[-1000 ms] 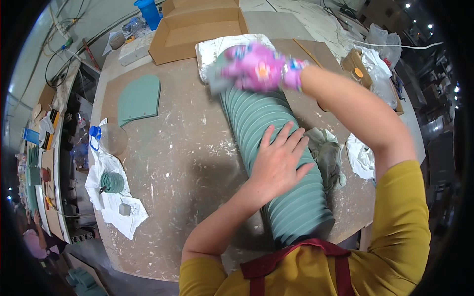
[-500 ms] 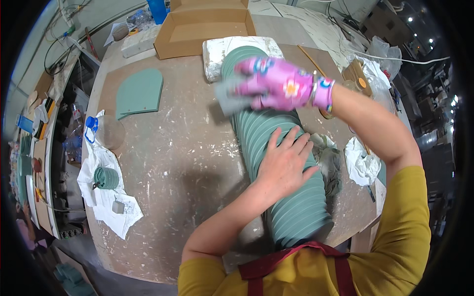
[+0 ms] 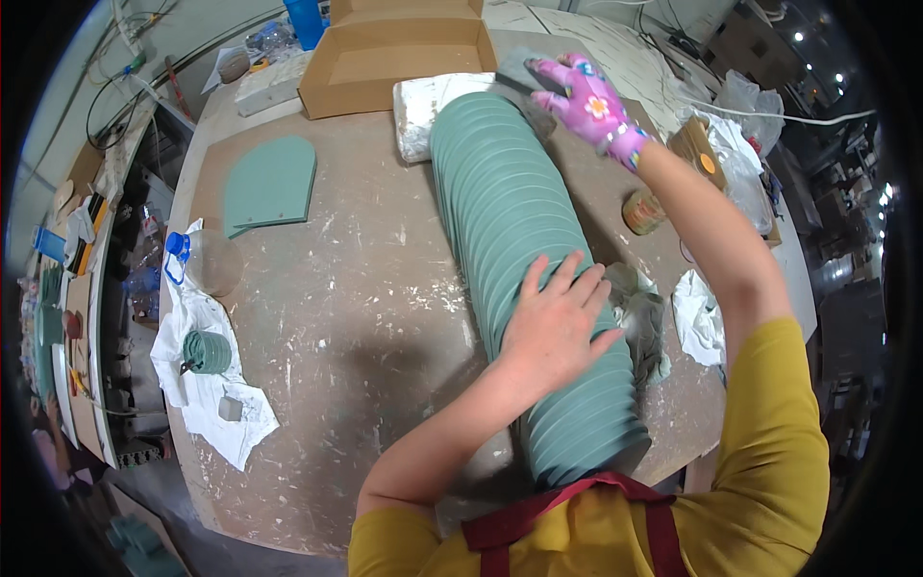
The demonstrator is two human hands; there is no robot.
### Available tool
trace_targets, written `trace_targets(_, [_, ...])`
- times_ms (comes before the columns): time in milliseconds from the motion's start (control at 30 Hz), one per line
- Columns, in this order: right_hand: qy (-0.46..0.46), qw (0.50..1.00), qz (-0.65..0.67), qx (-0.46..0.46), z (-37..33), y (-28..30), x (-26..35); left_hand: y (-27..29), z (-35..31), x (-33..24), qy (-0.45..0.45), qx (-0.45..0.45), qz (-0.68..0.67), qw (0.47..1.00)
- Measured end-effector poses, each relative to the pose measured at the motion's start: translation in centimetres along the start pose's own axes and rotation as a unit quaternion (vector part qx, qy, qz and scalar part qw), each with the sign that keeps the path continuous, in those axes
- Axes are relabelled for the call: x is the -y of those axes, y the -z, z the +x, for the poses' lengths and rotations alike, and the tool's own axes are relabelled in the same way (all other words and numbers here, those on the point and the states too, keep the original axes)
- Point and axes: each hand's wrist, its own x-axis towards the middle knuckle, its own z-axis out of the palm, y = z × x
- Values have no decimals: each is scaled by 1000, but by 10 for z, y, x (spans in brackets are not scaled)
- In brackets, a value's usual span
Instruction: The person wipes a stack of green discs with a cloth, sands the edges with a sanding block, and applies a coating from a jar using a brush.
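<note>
A long grey-green ribbed column (image 3: 510,202) lies lengthwise on the table, its near end against my red apron. Its far end touches a white wrapped block (image 3: 423,120). My bare left hand (image 3: 558,322) lies on the ribs with its fingers spread. Beyond the far right of the column, my right hand (image 3: 586,101), in a pink flowered glove, is raised with its fingers closed on a flat grey pad (image 3: 524,72). The pad is blurred, and I cannot make out its exact kind.
A green arch-shaped panel (image 3: 272,183) lies at left, near an open cardboard box (image 3: 404,58). A white cloth (image 3: 207,385) at left bears a small ribbed green piece (image 3: 209,352) and a grey block (image 3: 230,408). A jar (image 3: 642,212) and rags (image 3: 639,322) are at right.
My right hand has swung with the grey pad from over the column's upper part to beyond its far right side. The left hand has stayed in place.
</note>
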Motion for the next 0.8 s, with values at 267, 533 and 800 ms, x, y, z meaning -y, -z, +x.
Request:
trace_targets(267, [-46, 998, 25, 21, 1, -6, -1, 2, 0, -1, 6, 13, -3, 1000])
trace_targets(533, [11, 999, -8, 39, 16, 1, 15, 6, -1, 1, 15, 12, -4, 1000])
trace_targets(800, [207, 977, -5, 41, 42, -7, 78, 6, 0, 0, 16, 8, -8, 1000])
